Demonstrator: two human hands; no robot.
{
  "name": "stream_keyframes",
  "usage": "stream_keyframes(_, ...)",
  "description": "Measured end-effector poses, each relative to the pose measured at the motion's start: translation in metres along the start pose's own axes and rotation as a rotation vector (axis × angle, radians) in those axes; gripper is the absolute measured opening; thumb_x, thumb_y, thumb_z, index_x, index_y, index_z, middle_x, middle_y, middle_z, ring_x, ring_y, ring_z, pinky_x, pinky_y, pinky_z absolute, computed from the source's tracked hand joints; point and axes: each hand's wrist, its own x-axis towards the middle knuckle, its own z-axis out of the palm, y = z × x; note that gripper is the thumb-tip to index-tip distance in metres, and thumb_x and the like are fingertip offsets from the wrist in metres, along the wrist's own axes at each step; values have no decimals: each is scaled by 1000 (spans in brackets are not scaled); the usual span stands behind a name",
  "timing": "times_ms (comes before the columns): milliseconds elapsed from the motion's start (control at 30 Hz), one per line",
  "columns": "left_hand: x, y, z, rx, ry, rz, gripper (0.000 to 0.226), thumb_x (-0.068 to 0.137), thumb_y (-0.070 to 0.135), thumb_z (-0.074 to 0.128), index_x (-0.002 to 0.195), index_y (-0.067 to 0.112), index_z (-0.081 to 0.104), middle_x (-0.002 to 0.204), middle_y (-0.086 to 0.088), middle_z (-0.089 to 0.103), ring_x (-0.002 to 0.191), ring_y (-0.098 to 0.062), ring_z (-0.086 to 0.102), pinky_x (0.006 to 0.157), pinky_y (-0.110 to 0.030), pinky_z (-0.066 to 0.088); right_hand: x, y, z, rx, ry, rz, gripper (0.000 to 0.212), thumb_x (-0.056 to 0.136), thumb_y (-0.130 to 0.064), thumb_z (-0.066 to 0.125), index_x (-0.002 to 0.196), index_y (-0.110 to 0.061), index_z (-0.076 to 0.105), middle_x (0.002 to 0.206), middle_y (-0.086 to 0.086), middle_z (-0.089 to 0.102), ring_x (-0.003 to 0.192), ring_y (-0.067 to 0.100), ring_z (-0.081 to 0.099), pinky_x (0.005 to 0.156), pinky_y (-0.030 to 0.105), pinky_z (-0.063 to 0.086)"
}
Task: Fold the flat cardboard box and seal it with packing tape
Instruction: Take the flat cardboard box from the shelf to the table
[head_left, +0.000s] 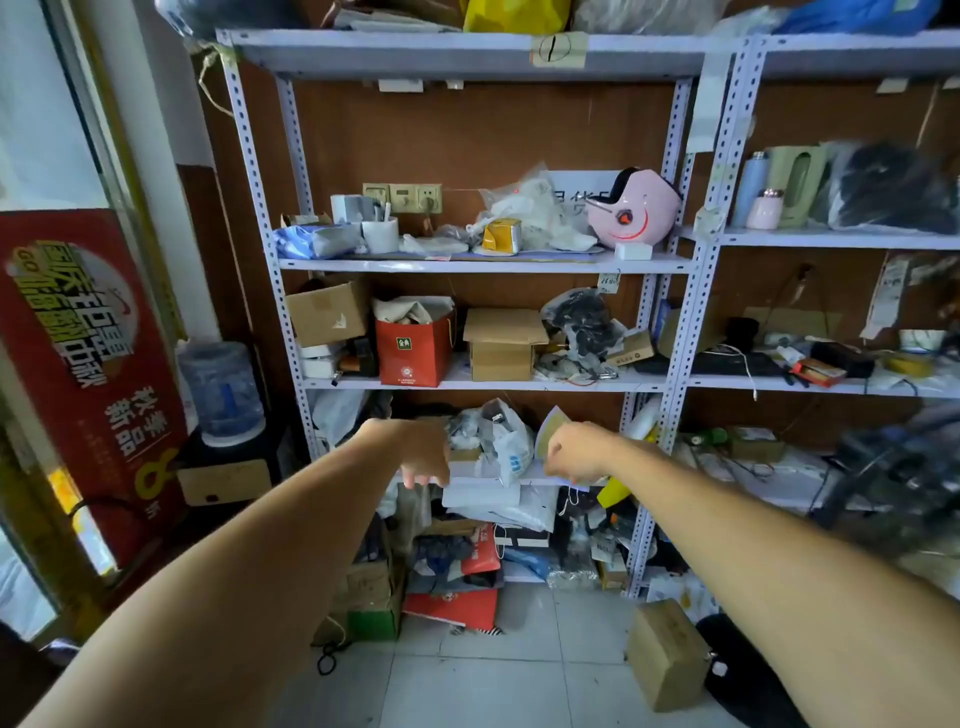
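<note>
Both my arms reach forward toward the grey metal shelving (483, 266). My left hand (423, 452) hangs palm down at the third shelf, its fingers drooping apart just above a white flat parcel (480, 493); nothing is in it. My right hand (576, 452) is level with it, fingers loosely curled in front of a pale paper sheet (548, 426); whether it grips anything is unclear. No flat cardboard box shows. An open cardboard box (501, 340) stands on the shelf above. A yellow roll, perhaps tape (906, 366), lies on the right-hand shelf.
A small closed cardboard box (667, 654) stands on the tiled floor at lower right beside a dark bag (748, 670). Bags and boxes are piled under the bottom shelf (452, 571). A red sign (88, 364) and a water bottle (221, 389) stand at the left.
</note>
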Motion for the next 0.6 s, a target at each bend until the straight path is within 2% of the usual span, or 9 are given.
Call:
stream_keyframes(100,26,0,-12,-28,-27,12,30,98,33,59,122,18,65,109,1,71,100,-16,73,96,-40,55,24,1,-8,-5,-4,17,39,93,-19,55,58,-15,38,62,8,48,57,23,42,56,27,31)
stream_keyframes(167,47,1,-22,-55,-4,13,31,98,31,59,124,15,64,115,-1,72,103,-17,73,92,-34,55,43,3,-19,-19,5,27,35,93,-19,56,60,-16,45,65,8,53,53,21,46,57,26,36)
stream_keyframes(233,74,-1,-34,-69,23,25,31,99,29,58,124,12,64,117,-3,71,104,-19,72,86,-34,55,68,5,-30,-37,25,7,25,93,-17,56,68,-14,57,71,9,57,54,18,48,52,25,34)
stream_keyframes(300,99,-5,-46,-87,21,17,30,99,27,58,123,12,65,110,-2,71,97,-19,72,83,-34,55,93,8,-39,-37,22,-28,15,91,-16,57,83,-11,69,75,10,60,61,21,49,52,26,33)
stream_keyframes(400,140,-12,-64,-91,13,-14,24,98,28,59,116,14,66,100,0,68,90,-18,69,78,-33,53,137,19,-52,-4,24,-44,15,92,-18,58,87,-7,68,81,12,64,70,21,53,59,27,37)
stream_keyframes(467,167,-23,-76,-111,19,-30,11,97,29,60,103,21,65,93,4,67,89,-17,69,73,-31,52,168,28,-62,69,42,-33,22,93,-19,59,95,0,70,86,16,70,72,22,58,64,28,43)
stream_keyframes(533,191,-34,-86,-149,31,-49,7,96,30,60,95,25,64,90,5,67,86,-14,70,69,-29,51,195,35,-71,112,52,-21,25,92,-21,60,99,2,70,91,18,74,69,23,60,63,27,46)
stream_keyframes(600,216,-46,-95,-164,32,-74,11,96,31,61,100,23,66,93,5,69,86,-13,72,72,-29,54,219,41,-78,127,55,-8,25,91,-23,61,96,1,70,84,16,73,62,21,59,58,24,46)
